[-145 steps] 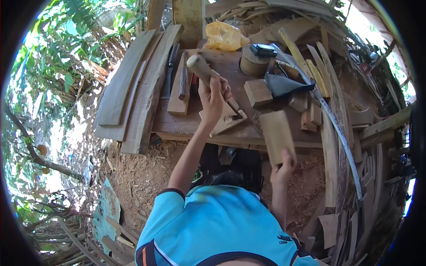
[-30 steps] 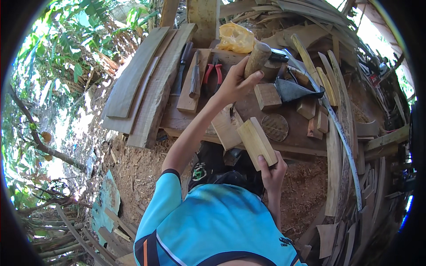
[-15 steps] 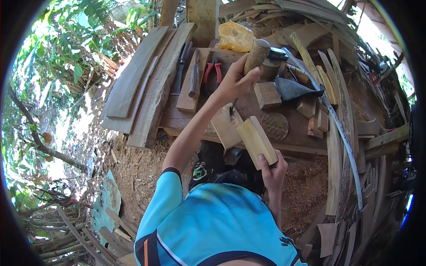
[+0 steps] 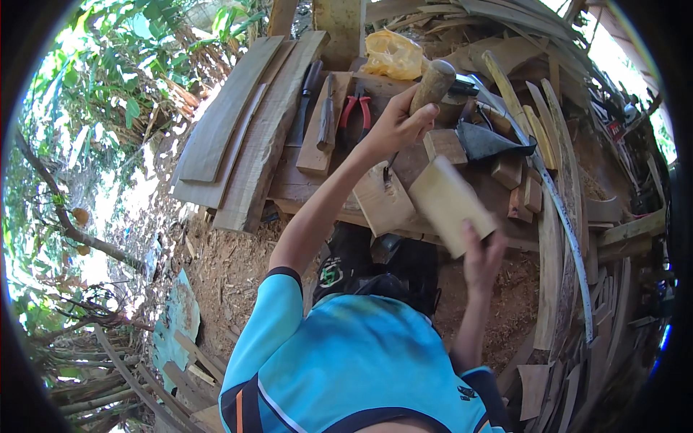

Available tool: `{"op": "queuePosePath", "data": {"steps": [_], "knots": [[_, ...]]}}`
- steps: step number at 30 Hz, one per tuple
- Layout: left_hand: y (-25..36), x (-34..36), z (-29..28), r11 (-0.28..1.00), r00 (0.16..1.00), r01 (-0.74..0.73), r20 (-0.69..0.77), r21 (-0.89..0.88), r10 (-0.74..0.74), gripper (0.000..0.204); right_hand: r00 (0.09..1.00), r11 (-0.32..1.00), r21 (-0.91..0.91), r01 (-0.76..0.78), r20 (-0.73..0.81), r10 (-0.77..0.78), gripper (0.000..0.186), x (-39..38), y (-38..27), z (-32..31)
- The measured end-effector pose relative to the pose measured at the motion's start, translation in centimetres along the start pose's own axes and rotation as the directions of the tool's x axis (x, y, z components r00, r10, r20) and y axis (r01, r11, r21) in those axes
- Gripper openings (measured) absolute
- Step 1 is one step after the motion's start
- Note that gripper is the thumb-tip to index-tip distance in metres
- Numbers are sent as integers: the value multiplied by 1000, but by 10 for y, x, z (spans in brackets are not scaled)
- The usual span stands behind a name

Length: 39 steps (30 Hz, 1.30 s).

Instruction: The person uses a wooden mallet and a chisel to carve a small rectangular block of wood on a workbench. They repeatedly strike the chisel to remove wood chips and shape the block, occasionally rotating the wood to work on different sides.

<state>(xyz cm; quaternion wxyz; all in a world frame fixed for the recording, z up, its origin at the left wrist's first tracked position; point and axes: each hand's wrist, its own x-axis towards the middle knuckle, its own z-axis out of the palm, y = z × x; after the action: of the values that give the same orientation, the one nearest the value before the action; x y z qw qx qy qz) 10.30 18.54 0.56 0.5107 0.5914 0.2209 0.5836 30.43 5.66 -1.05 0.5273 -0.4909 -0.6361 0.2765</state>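
My left hand point(image 4: 401, 126) is closed around the thick round wooden handle point(image 4: 435, 81) of a chisel, its butt end up. Most of the blade is hidden behind the hand; a dark bit of it shows just above a wooden workpiece point(image 4: 382, 206). That pale piece lies at the bench's near edge and has a dark cut at its top. My right hand point(image 4: 482, 256), smeared by motion, grips the lower end of a rectangular wooden block point(image 4: 449, 206). The block is tilted, to the right of the workpiece and apart from the chisel handle.
Red-handled pliers point(image 4: 366, 114), a narrow tool on a wood block point(image 4: 315, 155) and a dark-handled blade point(image 4: 309, 90) lie on the bench. Boards point(image 4: 231, 108) lean at left. A yellow plastic bag point(image 4: 393, 54) sits behind; a dark wedge-shaped piece point(image 4: 494, 146) and wood offcuts point(image 4: 507, 173) are at right.
My right hand has swung the wooden block rightward, away from the workpiece. My left hand keeps its grip on the chisel; the whole view has shifted slightly.
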Motion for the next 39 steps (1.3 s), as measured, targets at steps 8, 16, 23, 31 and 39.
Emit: {"op": "queuePosePath", "data": {"steps": [8, 16, 23, 31, 39], "knots": [[0, 2, 1, 995, 996, -88, 15, 48, 87, 16, 705, 888, 90, 451, -645, -293, 29, 121, -99, -7], [3, 2, 0, 998, 998, -45, -38, 42, 46, 15, 925, 922, -154, 355, -84, -370, 36, 142, -105, -11], [-4, 7, 11, 997, 999, -49, 18, 57, 48, 19, 866, 941, 1, 337, -393, -310, 36, 169, -121, -36], [-6, 7, -2, 1000, 1000, -6, -16, -17, 6, 18, 603, 448, -736, 506, -69, -795, 39, 177, -105, -55], [-7, 0, -9, 998, 999, -30, -37, 50, 32, 17, 930, 846, -388, 367, 126, -346, 33, 150, -86, -12]]}}
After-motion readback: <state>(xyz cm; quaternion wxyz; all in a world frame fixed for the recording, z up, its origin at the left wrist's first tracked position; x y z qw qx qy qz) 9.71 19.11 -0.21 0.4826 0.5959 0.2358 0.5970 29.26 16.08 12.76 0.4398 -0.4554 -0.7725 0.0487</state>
